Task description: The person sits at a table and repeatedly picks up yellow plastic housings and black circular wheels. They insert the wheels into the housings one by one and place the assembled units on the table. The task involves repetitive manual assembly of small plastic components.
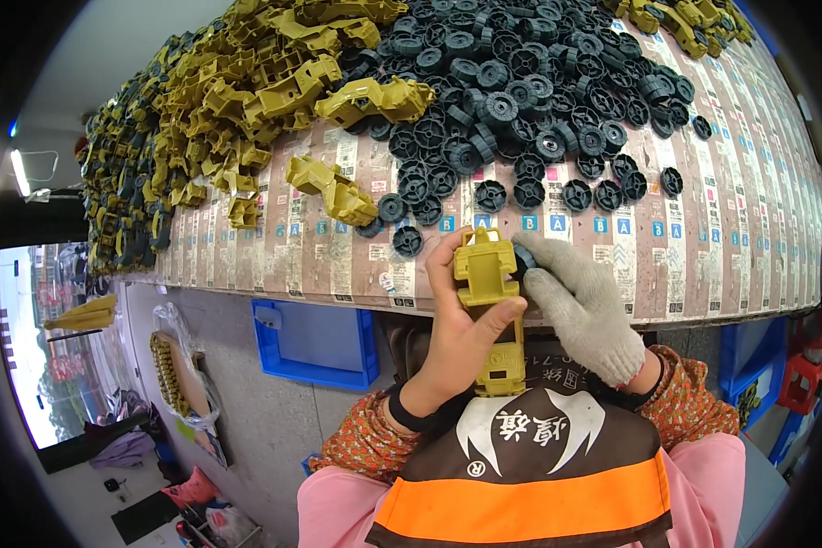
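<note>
Orange-striped apron (521, 498) fills frame bottom. Just above, center: bare left hand (461, 338) grips yellow toy truck body (490, 301) upright; gloved right hand (583, 306) pinches black wheel (523, 259) vs its side. Wheel pile (521, 91) & yellow bodies (247, 100) up top on table (703, 265).

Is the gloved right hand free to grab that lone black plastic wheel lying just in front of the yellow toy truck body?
Probably not right away. The gloved right hand is pressing a black wheel against the yellow plastic truck body held by the bare left hand. The lone black wheel lies unobstructed, closer to the left.
</note>
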